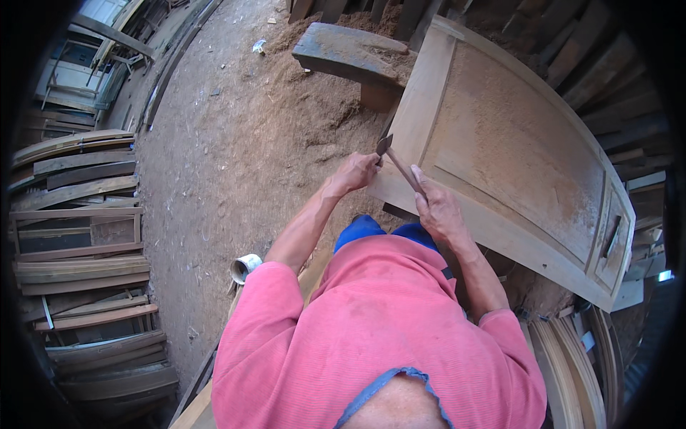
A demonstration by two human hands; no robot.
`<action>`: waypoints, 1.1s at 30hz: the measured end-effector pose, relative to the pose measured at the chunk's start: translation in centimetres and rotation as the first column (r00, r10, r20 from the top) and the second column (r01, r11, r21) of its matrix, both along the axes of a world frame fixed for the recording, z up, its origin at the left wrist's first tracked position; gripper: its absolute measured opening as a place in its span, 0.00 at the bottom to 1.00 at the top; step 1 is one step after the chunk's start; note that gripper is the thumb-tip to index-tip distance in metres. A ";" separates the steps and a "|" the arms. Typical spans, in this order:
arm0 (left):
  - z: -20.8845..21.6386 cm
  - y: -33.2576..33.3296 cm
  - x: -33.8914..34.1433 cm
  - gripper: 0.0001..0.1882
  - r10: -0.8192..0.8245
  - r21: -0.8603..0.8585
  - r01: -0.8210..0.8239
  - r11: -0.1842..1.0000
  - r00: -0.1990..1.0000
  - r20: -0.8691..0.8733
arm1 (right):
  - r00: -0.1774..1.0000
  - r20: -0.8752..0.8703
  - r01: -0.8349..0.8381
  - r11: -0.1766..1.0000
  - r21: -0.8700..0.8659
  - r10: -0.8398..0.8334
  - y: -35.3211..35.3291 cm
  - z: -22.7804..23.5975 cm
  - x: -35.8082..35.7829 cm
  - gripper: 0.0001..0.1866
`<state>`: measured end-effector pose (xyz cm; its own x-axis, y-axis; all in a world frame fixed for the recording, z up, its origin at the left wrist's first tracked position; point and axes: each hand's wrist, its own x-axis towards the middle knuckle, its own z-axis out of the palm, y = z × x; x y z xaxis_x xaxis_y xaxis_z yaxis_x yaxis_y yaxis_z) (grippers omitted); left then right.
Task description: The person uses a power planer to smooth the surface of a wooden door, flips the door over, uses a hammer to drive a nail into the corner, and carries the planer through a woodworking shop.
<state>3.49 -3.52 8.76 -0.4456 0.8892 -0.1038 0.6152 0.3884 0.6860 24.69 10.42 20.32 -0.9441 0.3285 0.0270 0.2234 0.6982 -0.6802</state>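
Hammer (403, 167) at worker's (393, 314) 12 o'clock, door (514, 157) at 2. Right hand (439, 211) clasps it; left hand's (357, 173) hold unclear (fingers (374, 161) beside the head (385, 144)). A slip could bruise them.

Room left, over dirt floor (214, 157); wooden panel (522, 136) (dusty) blocks right.

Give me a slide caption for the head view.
At a dusty panelled wooden door, the right hand holds a hammer, its head near the left hand.
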 end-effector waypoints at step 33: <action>-2.2 -3.5 2.0 0.08 0.216 -0.061 -0.216 0.974 0.976 -0.008 | 0.969 0.160 0.226 0.930 -0.290 -0.185 -2.0 -2.0 1.3 0.31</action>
